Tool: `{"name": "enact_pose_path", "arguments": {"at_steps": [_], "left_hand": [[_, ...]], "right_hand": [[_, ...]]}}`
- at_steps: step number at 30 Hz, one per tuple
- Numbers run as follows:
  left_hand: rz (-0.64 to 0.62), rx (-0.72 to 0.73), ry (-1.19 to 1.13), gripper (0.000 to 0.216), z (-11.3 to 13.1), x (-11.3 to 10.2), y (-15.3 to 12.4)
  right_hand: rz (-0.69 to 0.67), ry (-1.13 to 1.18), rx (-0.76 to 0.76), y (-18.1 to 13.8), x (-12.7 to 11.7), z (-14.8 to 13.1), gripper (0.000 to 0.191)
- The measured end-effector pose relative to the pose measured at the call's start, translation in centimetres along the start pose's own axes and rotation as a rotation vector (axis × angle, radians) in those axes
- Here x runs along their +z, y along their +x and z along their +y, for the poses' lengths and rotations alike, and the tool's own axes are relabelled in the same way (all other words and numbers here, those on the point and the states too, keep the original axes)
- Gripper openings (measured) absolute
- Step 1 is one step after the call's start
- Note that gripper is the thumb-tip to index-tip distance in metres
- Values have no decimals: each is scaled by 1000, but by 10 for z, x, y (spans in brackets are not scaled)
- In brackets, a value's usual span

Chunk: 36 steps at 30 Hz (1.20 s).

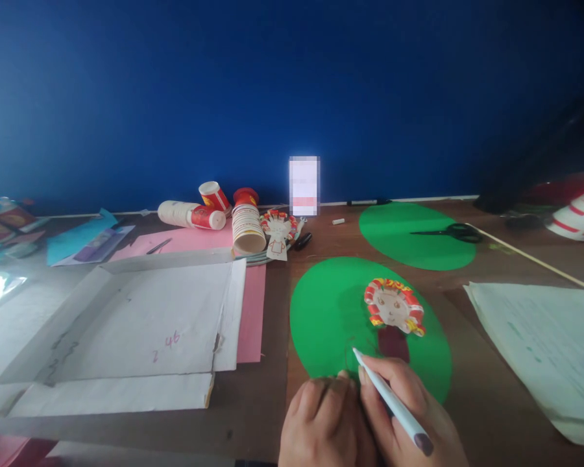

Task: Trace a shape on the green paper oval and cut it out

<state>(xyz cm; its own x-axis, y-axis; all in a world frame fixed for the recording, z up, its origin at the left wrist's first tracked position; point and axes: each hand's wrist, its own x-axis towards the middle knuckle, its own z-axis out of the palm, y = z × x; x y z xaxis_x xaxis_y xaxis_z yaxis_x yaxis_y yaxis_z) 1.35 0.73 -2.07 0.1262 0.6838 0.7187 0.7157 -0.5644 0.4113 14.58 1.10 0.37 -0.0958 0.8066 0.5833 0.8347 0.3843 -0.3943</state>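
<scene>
My right hand (409, 415) is closed around a white pen (389, 399), its tip touching a green paper oval (331, 311) on the brown table. My left hand (321, 421) rests with curled fingers on the oval's near edge, right beside the pen tip; nothing shows in it. On the oval lies a paper doll face (393, 306) with red and yellow curls and a dark red body below it.
A second green oval (409, 237) with black scissors (455, 231) lies farther back. A flattened cardboard box (141, 324) on pink paper fills the left. Paper cups (247, 227), another paper doll (277, 233), a white sheet (545, 350) and a thin stick (530, 258) sit around.
</scene>
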Motion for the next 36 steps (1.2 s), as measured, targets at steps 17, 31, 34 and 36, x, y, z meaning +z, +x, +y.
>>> {"name": "enact_pose_path", "arguments": {"at_steps": [17, 31, 34, 36], "left_hand": [[-24, -22, -17, 29, 4, -4, 4], [-53, -9, -32, 25, 5, -11, 12], [-53, 5, -25, 24, 6, -10, 12], [-52, 12, -15, 25, 6, -10, 12]], "right_hand": [[5, 15, 21, 3, -2, 0, 9], [44, -85, 57, 12, -7, -4, 19], [38, -90, 72, 16, -8, -4, 22], [46, -105, 71, 18, -8, -4, 24]]}}
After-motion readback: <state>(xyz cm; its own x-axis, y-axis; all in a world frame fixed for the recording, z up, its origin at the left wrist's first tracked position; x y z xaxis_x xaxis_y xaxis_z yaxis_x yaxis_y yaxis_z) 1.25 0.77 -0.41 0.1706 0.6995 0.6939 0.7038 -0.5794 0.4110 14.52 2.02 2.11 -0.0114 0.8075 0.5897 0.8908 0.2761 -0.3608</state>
